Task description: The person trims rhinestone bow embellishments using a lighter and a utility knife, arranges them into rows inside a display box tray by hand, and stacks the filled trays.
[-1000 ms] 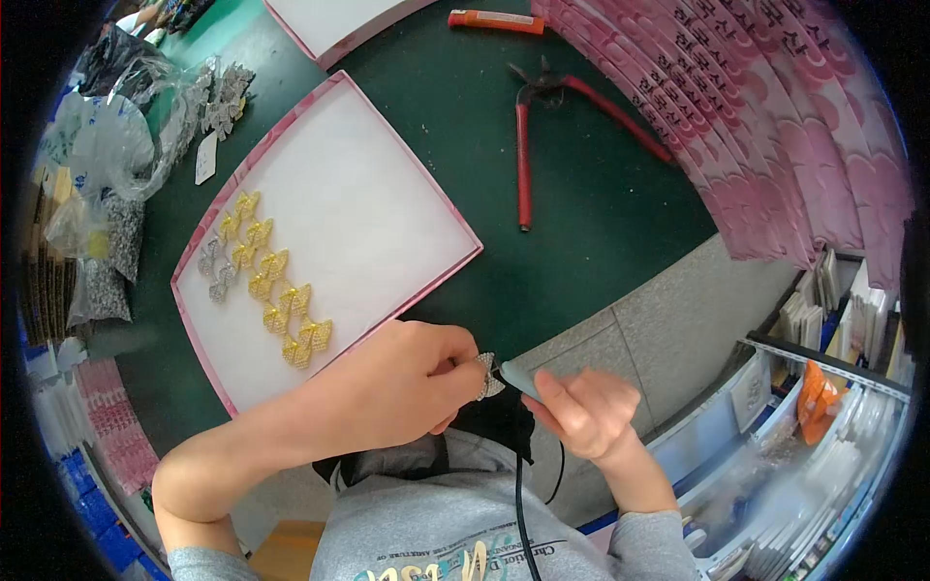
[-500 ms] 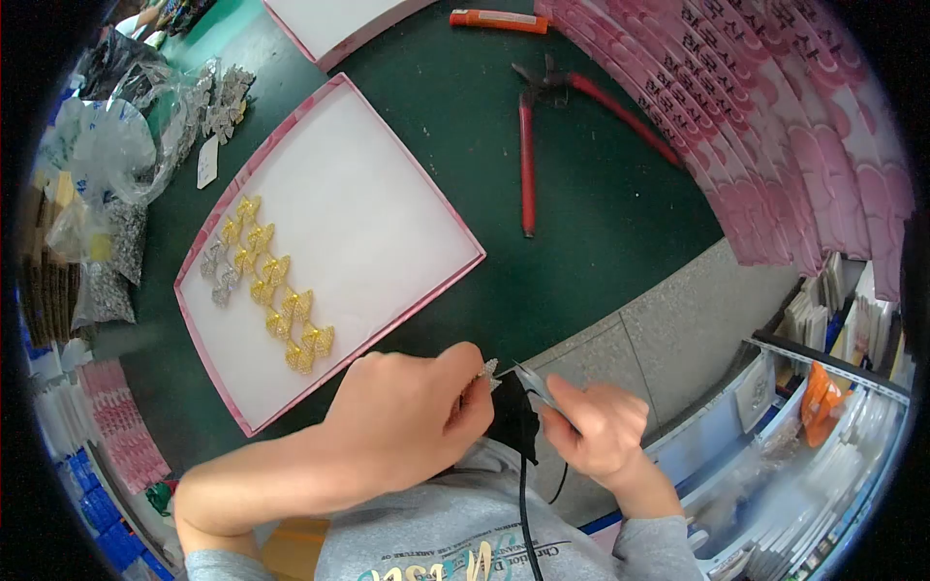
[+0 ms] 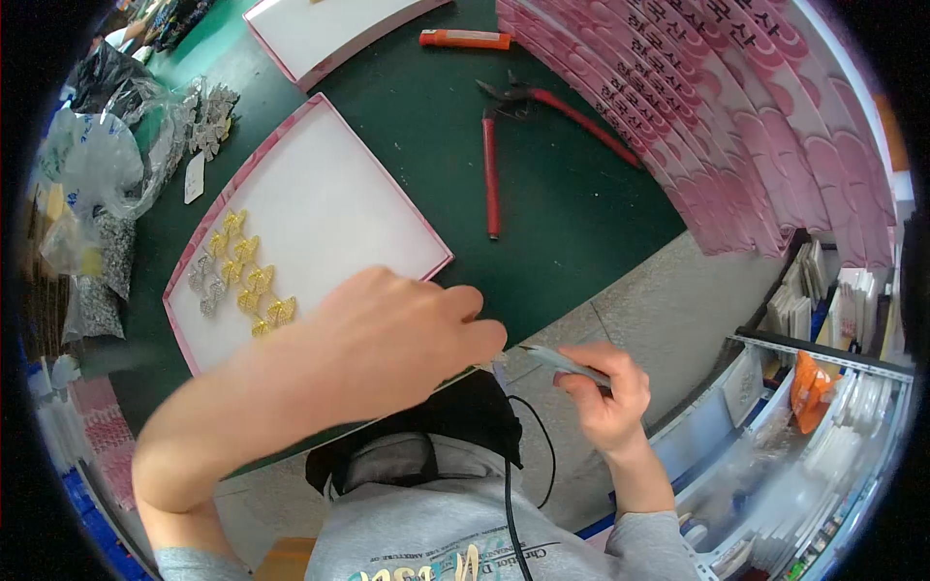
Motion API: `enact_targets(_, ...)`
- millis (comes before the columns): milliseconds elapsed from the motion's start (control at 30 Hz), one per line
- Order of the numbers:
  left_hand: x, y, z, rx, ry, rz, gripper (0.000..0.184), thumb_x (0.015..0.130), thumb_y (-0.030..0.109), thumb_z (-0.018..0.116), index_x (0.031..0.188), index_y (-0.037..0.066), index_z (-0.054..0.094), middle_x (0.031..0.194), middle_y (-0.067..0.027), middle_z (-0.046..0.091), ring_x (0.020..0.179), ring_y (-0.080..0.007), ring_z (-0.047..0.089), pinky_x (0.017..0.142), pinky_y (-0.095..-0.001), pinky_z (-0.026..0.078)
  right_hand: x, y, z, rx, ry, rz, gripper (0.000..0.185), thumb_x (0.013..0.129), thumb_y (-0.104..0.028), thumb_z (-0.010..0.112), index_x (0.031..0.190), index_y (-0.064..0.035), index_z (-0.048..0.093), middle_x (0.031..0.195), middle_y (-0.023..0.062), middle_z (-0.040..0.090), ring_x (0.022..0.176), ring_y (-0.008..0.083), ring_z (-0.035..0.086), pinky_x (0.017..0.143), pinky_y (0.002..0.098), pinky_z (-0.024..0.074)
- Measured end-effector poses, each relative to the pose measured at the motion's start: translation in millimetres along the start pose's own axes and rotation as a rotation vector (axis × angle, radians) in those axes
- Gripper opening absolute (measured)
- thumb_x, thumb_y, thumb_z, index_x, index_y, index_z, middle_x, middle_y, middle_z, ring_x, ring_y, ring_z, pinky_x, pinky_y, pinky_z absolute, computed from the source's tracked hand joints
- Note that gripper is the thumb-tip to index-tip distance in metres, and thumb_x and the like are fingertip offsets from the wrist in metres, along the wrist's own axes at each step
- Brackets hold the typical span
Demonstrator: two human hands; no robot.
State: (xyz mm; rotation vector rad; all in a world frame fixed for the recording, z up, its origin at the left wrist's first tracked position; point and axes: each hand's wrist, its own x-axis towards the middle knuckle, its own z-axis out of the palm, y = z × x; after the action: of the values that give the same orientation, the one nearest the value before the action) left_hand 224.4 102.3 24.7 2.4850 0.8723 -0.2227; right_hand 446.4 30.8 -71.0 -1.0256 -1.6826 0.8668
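My left hand is closed, back of the hand up, over the near corner of a white tray with a pink rim. Whatever its fingers hold is hidden. Beside it, past the table edge, my right hand pinches a slim grey pointed tool, seemingly tweezers, its tip towards the left hand. On the tray's left part lie several gold butterfly-shaped pieces and a few silver ones. My left hand and forearm cover part of the tray.
Red-handled pliers lie spread on the green table, near an orange cutter-like object. Stacked pink printed packages stand at right. Plastic bags and silver pieces sit left. A bin of packets is lower right.
My left hand has turned knuckles up and moved forward over the tray; the silver piece seen in its fingers is now hidden. My right hand still holds the tweezers, now lying flatter. The view has shifted.
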Motion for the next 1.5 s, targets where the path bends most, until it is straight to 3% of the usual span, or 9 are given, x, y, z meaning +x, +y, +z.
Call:
enact_targets(300,35.7,0.7,-27.3,0.118,-0.340,0.080,0.008,0.074,0.010,0.053,0.080,0.008,0.058,0.075,-0.0089,0.061,0.074,-0.0285,0.062,0.061,-0.0393,0.048,4.4,1.7,-6.8,-0.043,-0.054,0.024,0.027,0.065,0.002,0.068,0.092,0.0010,0.064,0.073,0.0113,0.064,0.052,0.0178,0.055,0.046,0.0264,0.0414)
enact_targets(500,44.3,17.0,-54.1,0.193,-0.347,0.070,0.008,0.074,0.011,0.053,0.076,0.007,0.060,0.070,-0.0103,0.062,0.071,-0.0284,0.063,0.062,-0.0385,0.049,6.9,6.4,-12.2,0.021,-0.120,0.123,0.024,0.065,0.000,0.068,0.090,0.0008,0.065,0.075,0.0108,0.064,0.050,0.0174,0.054,0.045,0.0280,0.0405)
enact_targets(600,47.0,13.2,-64.7,0.226,-0.362,0.062,0.009,0.074,0.011,0.053,0.075,0.007,0.061,0.070,-0.0100,0.062,0.072,-0.0274,0.063,0.062,-0.0377,0.049,10.9,9.7,-15.0,0.008,-0.167,0.063,0.024,0.067,0.007,0.059,0.091,0.0036,0.063,0.062,0.0101,0.058,0.052,0.0149,0.055,0.046,0.0245,0.0404)
enact_targets(700,49.8,12.2,-68.0,0.222,-0.361,0.060,0.009,0.074,0.011,0.054,0.075,0.007,0.061,0.071,-0.0095,0.063,0.072,-0.0265,0.063,0.062,-0.0369,0.050,12.8,11.3,-13.3,0.045,-0.142,0.084,0.027,0.066,0.000,0.068,0.094,0.0000,0.064,0.080,0.0119,0.065,0.057,0.0192,0.059,0.049,0.0276,0.0442)
enact_targets(933,54.9,25.7,-64.1,0.414,-0.377,0.033,0.009,0.075,0.012,0.054,0.074,0.007,0.061,0.071,-0.0099,0.063,0.071,-0.0260,0.063,0.060,-0.0361,0.049,24.0,6.1,-10.0,0.027,-0.160,0.126,0.026,0.070,-0.001,0.066,0.095,0.0000,0.064,0.084,0.0132,0.065,0.063,0.0218,0.061,0.054,0.0294,0.0463)
enact_targets(1167,53.9,31.5,-69.0,0.400,-0.362,0.007,0.007,0.074,0.010,0.055,0.073,0.005,0.061,0.071,-0.0104,0.062,0.072,-0.0256,0.063,0.062,-0.0347,0.049,25.2,8.2,-9.4,0.032,-0.193,0.114,0.025,0.070,-0.001,0.067,0.095,0.0011,0.063,0.085,0.0134,0.065,0.067,0.0229,0.063,0.057,0.0299,0.0483)
enact_targets(1500,51.9,7.9,-72.2,0.144,-0.319,0.138,0.007,0.074,0.009,0.054,0.073,0.005,0.060,0.073,-0.0110,0.062,0.074,-0.0260,0.063,0.064,-0.0343,0.050,22.7,9.4,-8.4,0.054,-0.190,0.153,0.022,0.072,-0.003,0.066,0.093,0.0007,0.063,0.088,0.0126,0.066,0.071,0.0230,0.065,0.061,0.0294,0.0499)
